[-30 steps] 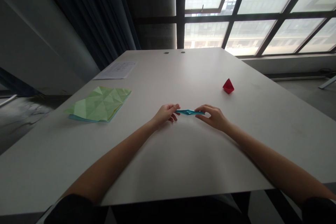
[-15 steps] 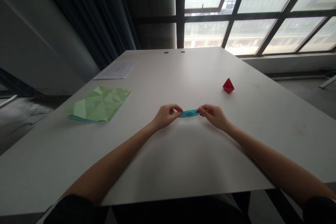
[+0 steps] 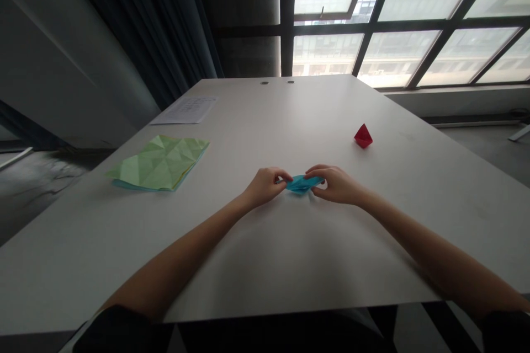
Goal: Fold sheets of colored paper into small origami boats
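Between my hands is a folded piece of blue paper (image 3: 301, 183), shaped somewhat like a small boat, over the middle of the white table. My left hand (image 3: 268, 185) pinches its left end between thumb and fingers. At its right end, my right hand (image 3: 333, 183) has the index finger along the upper edge and the thumb lower down, closed around the paper. A red folded paper boat (image 3: 363, 136) stands on the table beyond my right hand, apart from it.
On the left of the white table (image 3: 265, 253) lies a stack of creased paper sheets (image 3: 161, 162), light green on top with blue and yellow below. Behind it rests a printed white sheet (image 3: 186, 110). A dark curtain (image 3: 149, 22) and windows stand beyond the far edge.
The blue paper has tilted, so more of its side shows and it looks taller. My right hand's fingers have shifted over its upper edge, with the thumb spread lower. My left hand stays at its end.
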Motion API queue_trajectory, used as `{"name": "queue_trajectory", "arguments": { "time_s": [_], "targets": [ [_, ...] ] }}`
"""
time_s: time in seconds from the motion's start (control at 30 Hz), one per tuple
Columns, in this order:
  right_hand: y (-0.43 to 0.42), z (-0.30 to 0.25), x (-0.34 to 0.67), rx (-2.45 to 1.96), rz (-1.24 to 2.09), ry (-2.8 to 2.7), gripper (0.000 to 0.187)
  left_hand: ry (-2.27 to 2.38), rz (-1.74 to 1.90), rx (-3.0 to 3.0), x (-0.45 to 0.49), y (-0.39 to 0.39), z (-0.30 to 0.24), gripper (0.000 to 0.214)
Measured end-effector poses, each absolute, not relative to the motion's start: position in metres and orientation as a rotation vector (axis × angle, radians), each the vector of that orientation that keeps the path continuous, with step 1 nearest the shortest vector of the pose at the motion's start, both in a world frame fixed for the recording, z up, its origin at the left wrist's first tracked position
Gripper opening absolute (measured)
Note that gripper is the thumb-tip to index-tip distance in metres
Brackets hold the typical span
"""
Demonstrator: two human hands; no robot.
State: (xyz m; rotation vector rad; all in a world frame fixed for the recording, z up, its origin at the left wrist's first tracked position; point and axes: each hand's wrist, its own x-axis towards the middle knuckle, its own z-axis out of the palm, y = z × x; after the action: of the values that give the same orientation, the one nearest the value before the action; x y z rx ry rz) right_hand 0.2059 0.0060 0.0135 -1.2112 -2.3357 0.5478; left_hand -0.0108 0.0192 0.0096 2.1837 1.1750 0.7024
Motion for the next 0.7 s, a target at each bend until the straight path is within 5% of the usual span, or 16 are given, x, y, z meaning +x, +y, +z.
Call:
{"name": "queue_trajectory", "arguments": {
  "time_s": [0.7],
  "targets": [
    [0.02, 0.046, 0.166, -1.339, 0.335, -2.904, 0.021, 1.18, 0.413, 2.259, -0.01, 0.018, 0.013, 0.038]
  ]
}}
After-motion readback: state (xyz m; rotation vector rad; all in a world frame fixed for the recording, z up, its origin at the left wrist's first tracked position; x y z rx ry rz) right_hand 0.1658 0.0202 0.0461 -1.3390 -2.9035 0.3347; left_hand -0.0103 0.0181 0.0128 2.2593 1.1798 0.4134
